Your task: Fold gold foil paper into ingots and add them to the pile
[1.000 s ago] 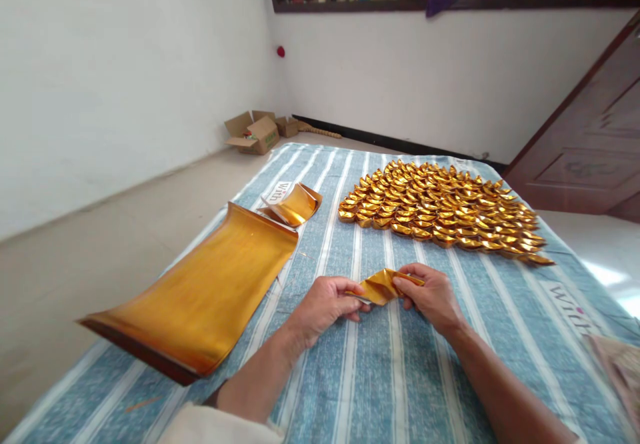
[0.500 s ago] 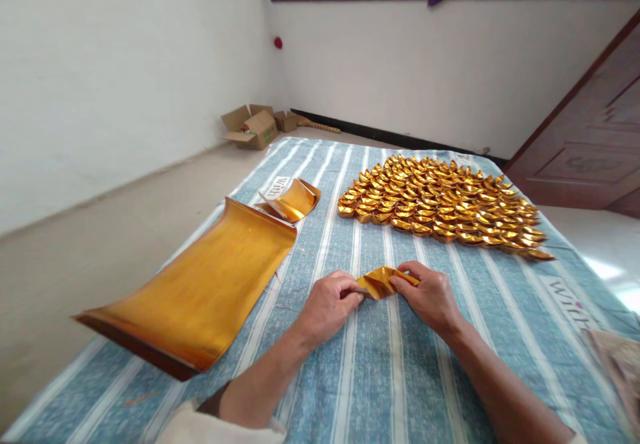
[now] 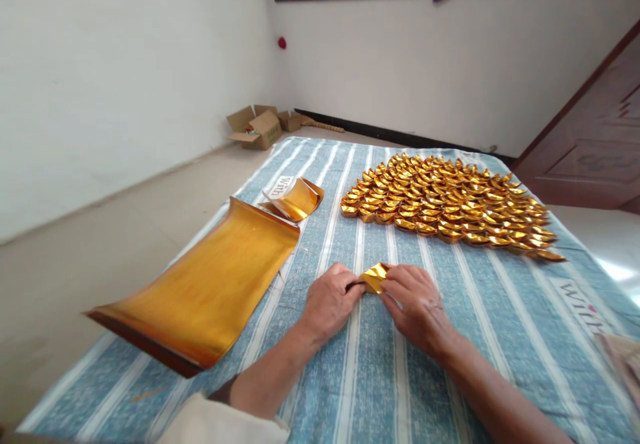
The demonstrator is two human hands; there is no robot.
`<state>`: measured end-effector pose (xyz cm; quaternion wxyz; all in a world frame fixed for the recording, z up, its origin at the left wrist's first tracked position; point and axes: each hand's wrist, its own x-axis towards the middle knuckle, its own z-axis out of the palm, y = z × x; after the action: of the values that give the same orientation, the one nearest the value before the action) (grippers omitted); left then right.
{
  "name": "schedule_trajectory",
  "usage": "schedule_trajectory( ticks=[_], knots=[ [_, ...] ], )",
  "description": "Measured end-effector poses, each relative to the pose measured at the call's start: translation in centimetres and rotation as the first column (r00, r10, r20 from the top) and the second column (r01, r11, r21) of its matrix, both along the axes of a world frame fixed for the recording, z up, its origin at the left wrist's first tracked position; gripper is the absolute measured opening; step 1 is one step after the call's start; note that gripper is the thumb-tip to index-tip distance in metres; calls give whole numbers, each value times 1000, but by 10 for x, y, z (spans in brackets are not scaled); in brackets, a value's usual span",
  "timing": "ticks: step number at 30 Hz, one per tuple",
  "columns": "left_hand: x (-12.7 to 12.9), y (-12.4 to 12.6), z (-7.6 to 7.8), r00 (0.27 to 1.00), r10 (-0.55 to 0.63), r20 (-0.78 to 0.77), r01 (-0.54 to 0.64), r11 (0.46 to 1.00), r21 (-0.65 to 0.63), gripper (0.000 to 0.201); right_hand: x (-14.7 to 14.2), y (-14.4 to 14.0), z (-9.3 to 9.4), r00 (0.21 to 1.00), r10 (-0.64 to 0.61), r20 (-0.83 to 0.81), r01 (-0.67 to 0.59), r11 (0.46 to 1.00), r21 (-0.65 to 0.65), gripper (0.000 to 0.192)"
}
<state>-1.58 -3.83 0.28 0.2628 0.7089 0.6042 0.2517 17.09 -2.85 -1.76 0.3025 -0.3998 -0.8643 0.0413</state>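
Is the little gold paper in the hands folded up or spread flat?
Folded. The small gold foil paper is creased into a compact wedge, pinched between the left hand and right hand above the blue striped cloth.

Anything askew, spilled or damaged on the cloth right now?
Nothing spilled or damaged. The gold sheet stack curls up at its far end and overhangs the cloth edge at its near corner. Both hands pinch the folded foil; the ingots lie tidy.

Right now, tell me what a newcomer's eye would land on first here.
First, the mass of folded gold paper ingots in tight rows at the far right of the striped blue cloth. Next, the curling stack of gold foil sheets at the left. Between them, the left hand and right hand pinch a small gold paper piece.
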Motion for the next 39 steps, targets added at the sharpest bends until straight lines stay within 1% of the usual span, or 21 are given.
schedule_trajectory(
  ticks=[2, 4, 8, 10, 16, 23, 27, 39],
  knots=[
    [0, 1, -1, 1000, 11, -25, -11, 1000, -5, 15, -2, 0, -4, 999, 31, -20, -32, 999, -41, 11],
    [1, 2, -1, 998, 22, -52, -23, 1000, -11, 15, -2, 1, -9, 999, 25, -43, -28, 996, -83, 9],
    [4, 2, -4, 992, 57, -113, -58, 998, -6, 12, -4, 4, -16, 997, -11, -77, 0, 991, -137, 19],
    [5, 2, -6, 985, 86, -148, -86, 996, 12, 10, -5, 4, -17, 996, -27, -91, 13, 989, -149, 20],
    [9, 2, -11, 967, 143, -211, -133, 989, 59, 12, -9, 3, -18, 992, -53, -115, 35, 987, -155, 16],
    [8, 1, -8, 952, 194, -235, -184, 981, 61, 17, -10, 4, -21, 989, -97, -111, 77, 982, -171, 16],
    [7, 3, -6, 943, 198, -269, -187, 980, 65, 20, -11, 4, -21, 989, -98, -114, 78, 984, -163, 16],
    [7, 3, -6, 938, 186, -294, -174, 983, 64, 22, -12, 4, -17, 990, -108, -89, 93, 984, -152, 19]
  ],
)
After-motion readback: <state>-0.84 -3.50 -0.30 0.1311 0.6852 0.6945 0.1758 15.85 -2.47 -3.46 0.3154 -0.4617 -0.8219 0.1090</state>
